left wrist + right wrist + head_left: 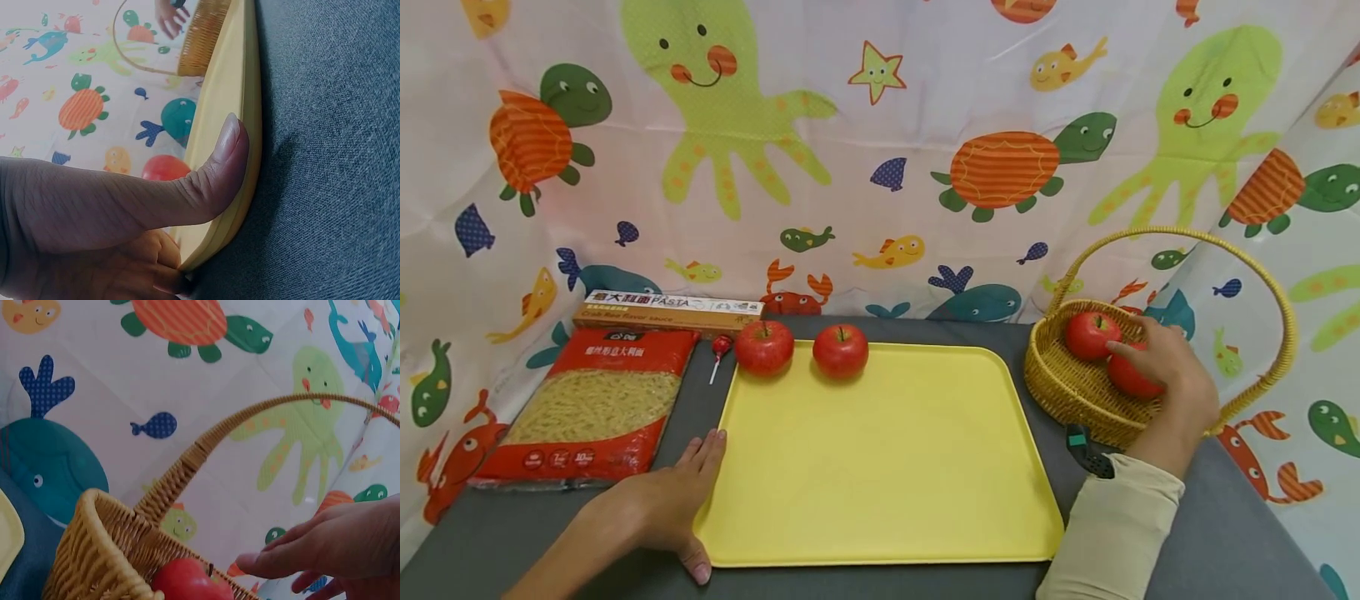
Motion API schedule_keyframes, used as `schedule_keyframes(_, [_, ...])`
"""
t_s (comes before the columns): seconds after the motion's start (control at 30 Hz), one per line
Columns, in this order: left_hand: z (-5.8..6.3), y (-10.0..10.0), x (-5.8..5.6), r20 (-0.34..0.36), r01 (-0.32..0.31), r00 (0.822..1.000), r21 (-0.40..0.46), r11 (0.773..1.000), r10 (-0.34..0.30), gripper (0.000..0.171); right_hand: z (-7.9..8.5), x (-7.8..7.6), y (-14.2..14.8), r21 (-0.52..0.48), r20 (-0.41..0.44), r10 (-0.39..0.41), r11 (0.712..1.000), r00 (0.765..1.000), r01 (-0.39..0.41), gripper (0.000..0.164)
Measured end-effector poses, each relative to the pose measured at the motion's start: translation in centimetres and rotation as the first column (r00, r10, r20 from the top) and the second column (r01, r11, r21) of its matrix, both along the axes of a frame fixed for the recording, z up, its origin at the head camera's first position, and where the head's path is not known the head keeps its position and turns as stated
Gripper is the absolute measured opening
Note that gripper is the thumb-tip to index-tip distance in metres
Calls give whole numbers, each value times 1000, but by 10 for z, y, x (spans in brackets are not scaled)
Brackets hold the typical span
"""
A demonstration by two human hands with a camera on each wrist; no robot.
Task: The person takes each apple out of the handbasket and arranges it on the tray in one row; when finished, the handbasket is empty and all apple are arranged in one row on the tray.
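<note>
My left hand (670,500) rests at the near left corner of a yellow tray (880,458). Its fingers lie along the left edge, and the thumb (212,181) presses against the near rim in the left wrist view. Over a wicker basket (1067,396) on the right, my right hand (1172,362) reaches down with loosely extended fingers, close above a red apple (1129,382) that it partly hides. Beside that one in the basket sits another red apple (1092,335). Two more, a left apple (764,347) and a right apple (840,352), stand at the tray's far left.
Left of the tray lie a red bag of pasta (595,400) and a lollipop (720,354). Behind them is a long pasta box (670,312). The basket's tall handle (1288,325) arches over its opening. A sea-animal curtain (880,125) hangs behind the grey table (1232,517).
</note>
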State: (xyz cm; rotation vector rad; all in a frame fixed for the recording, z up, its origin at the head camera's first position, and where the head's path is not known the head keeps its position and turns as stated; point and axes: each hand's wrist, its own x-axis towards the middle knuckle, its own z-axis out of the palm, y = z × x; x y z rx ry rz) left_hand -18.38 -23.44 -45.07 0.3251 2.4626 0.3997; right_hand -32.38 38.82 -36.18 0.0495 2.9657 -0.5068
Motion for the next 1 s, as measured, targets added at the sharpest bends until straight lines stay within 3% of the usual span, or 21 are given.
schedule_keyframes(0.07, [-4, -2, -1, 2, -9, 1000, -6, 1000, 9, 168, -4, 3, 6, 16, 46, -34, 999, 998, 33, 85])
schedule_keyframes(0.2, [-4, -1, -3, 8, -8, 1000, -7, 1000, 8, 169, -10, 8, 12, 47, 129, -19, 999, 991, 13, 80])
schedule_keyframes(0.3, [2, 2, -2, 10, -5, 1000, -10, 1000, 5, 167, -9, 11, 12, -17, 233, -60, 998, 971, 66, 94])
schedule_keyframes(0.43, [10, 6, 0, 13, -7, 1000, -20, 1000, 7, 164, -7, 16, 9, -53, 327, -174, 978, 929, 202, 108])
schedule_keyframes(0.6, [14, 7, 4, 4, -5, 1000, -23, 1000, 5, 162, -13, 14, 6, -27, 284, -209, 974, 936, 226, 105])
schedule_keyframes(0.8, [17, 9, 4, 8, -8, 1000, -33, 999, 8, 161, -19, 5, 12, -32, 116, -77, 996, 990, 82, 91])
schedule_keyframes(1.0, [17, 9, 3, 16, -12, 1000, -40, 999, 13, 161, -11, 3, 12, -2, -66, -25, 1000, 998, 25, 83])
